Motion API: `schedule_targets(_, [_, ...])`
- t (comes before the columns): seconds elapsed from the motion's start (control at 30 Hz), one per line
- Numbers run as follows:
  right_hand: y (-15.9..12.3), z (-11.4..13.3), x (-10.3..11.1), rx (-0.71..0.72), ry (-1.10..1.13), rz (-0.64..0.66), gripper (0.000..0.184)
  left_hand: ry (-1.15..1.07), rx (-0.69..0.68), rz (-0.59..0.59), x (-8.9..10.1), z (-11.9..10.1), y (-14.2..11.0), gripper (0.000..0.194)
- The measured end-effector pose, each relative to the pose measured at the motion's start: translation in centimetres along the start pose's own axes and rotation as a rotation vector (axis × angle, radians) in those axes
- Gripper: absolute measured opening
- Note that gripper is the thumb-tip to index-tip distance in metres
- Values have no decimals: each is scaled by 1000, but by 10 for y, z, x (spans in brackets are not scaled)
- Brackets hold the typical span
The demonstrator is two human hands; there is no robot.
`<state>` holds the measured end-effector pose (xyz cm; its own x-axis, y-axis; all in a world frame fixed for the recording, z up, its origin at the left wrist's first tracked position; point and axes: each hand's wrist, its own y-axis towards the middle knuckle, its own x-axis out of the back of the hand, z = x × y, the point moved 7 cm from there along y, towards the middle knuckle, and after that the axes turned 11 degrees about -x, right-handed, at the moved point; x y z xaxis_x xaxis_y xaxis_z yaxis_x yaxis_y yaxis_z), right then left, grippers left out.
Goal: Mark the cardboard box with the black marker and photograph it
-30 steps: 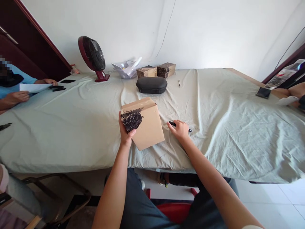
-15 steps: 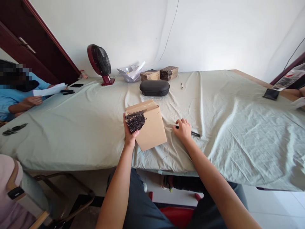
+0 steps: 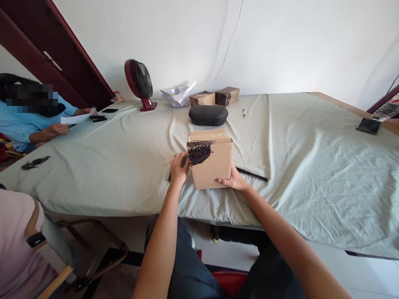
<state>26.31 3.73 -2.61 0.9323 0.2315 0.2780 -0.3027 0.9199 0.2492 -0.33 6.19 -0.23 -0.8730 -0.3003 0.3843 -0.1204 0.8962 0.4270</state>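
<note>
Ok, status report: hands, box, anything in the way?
Right hand gripping cardboard box at lower right. Left hand at box's left, contact unclear. Black pen right of box, black case behind box; neither seems in the way.

In front of you on the table (image 3: 109, 166), a black case (image 3: 208, 115) lies before two brown boxes (image 3: 202, 99); left of them you see a pale basket (image 3: 170, 101) and a red fan (image 3: 139, 79), while a person (image 3: 17, 120) in blue holds a white sheet (image 3: 76, 119)
</note>
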Motion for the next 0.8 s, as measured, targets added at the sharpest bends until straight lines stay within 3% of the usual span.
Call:
schedule_targets(0.1, [1,0,5,-7,-8,-39,125,487,294,126,14,16,-3,77])
schedule_targets(0.17, [2,1,5,-10,-14,-50,127,710,391,233,19,18,-3,84])
schedule_targets(0.27, [2,2,4,-22,-19,-56,131,683,450,263,24,18,4,94])
schedule_targets(0.47, [2,-2,3,-46,-32,-51,140,503,492,180,42,15,25,106])
schedule_targets(0.57, [3,-2,4,-17,3,-45,143,345,433,-2,61,-20,31,109])
schedule_targets(0.67, [4,-3,7,27,35,-49,143,274,270,-150,84,-83,28,104])
schedule_targets(0.8, [5,-8,7,41,7,-38,142,262,61,-177,98,-167,1,95])
